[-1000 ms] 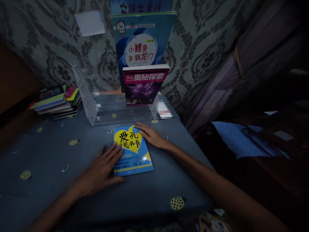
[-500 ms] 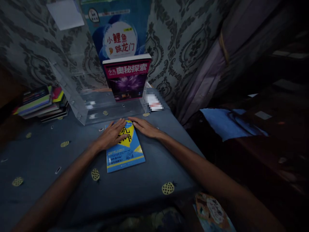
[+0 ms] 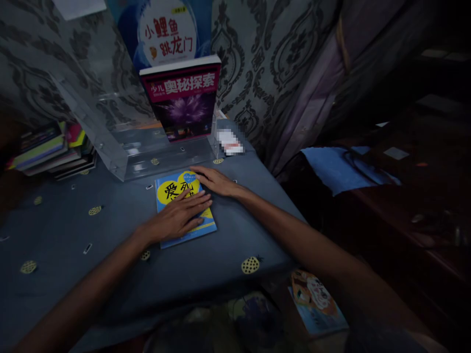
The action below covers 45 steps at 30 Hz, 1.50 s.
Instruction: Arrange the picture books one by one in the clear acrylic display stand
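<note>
A thin blue book (image 3: 165, 203) with a yellow heart and black characters on its cover lies face up on the cloth-covered table. Flat across its middle and lower part rests my left hand (image 3: 180, 213), fingers stretched toward the right edge. My right hand (image 3: 217, 182) touches the book's top right corner, its fingers extended and pointing left. Part of the title is hidden under the left fingers. Behind the book, a purple-and-magenta book (image 3: 184, 105) stands upright in a clear acrylic stand (image 3: 110, 154), with a taller blue book (image 3: 128, 44) behind it.
A stack of books (image 3: 55, 149) sits at the left on the patterned tablecloth (image 3: 121, 215). Past the table's right edge, a blue sheet (image 3: 331, 169) lies on a dark surface. Lower down, an illustrated book (image 3: 318, 304) lies below the table edge. A curtain (image 3: 312, 103) hangs at the right.
My left hand has slid from the upper part of the blue book down to its middle, uncovering the title's left side. My right hand stays at the top right corner. The view has shifted slightly.
</note>
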### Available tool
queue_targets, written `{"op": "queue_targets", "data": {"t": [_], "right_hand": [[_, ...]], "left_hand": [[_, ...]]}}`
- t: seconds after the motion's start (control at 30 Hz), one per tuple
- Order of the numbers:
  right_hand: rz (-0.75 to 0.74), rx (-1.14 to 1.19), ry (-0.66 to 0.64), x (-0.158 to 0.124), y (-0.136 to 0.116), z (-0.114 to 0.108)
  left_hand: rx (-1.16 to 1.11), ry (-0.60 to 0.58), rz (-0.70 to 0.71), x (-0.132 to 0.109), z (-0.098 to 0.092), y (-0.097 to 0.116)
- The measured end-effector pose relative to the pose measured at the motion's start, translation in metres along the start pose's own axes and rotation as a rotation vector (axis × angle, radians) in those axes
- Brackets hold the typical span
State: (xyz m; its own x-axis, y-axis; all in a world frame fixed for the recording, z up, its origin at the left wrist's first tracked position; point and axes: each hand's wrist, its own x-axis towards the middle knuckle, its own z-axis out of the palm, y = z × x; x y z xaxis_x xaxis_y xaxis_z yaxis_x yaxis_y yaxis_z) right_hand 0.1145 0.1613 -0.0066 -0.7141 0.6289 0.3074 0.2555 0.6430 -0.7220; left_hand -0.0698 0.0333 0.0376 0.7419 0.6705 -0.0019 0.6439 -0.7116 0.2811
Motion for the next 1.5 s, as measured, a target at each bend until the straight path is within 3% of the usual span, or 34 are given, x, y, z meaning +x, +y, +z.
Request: {"op": "queue_targets", "data": {"t": [0.27,0.5,0.67,0.83,0.97,1.07,1.17,1.33,1.4,1.5], "right_hand": [[-0.014,-0.004,-0.011,-0.003,-0.003,-0.001],[-0.066,-0.043,-0.007,-0.003,0.001,0.003],[-0.063,-0.069,0.002,-0.006,0.004,0.005],[-0.075,-0.085,0.000,-0.009,0.003,0.007],[-0.049,-0.114,-0.005,-0.008,0.002,0.004],[0.006,-0.208,0.018,-0.011,-0.017,0.010],[-0.017,-0.270,0.049,-0.028,-0.064,0.034],[-0.290,-0.218,-0.232,-0.076,-0.150,0.091],[-0.289,-0.253,-0.288,-0.089,-0.160,0.099],[-0.229,-0.341,-0.245,-0.102,-0.149,0.090]], "left_hand": [[-0.048,-0.097,0.081,-0.016,-0.005,0.027],[0.022,-0.076,0.121,-0.033,0.001,0.036],[0.116,-0.026,0.099,-0.060,0.011,0.043],[0.134,-0.007,0.069,-0.091,0.009,0.045],[0.116,0.077,0.016,-0.117,0.011,0.045],[0.137,0.153,-0.048,-0.134,0.021,0.048],[0.191,0.238,-0.124,-0.144,0.032,0.056],[0.151,0.324,-0.177,-0.142,0.040,0.069],[0.150,0.328,-0.181,-0.141,0.041,0.069],[0.201,0.361,-0.155,-0.142,0.045,0.066]]}}
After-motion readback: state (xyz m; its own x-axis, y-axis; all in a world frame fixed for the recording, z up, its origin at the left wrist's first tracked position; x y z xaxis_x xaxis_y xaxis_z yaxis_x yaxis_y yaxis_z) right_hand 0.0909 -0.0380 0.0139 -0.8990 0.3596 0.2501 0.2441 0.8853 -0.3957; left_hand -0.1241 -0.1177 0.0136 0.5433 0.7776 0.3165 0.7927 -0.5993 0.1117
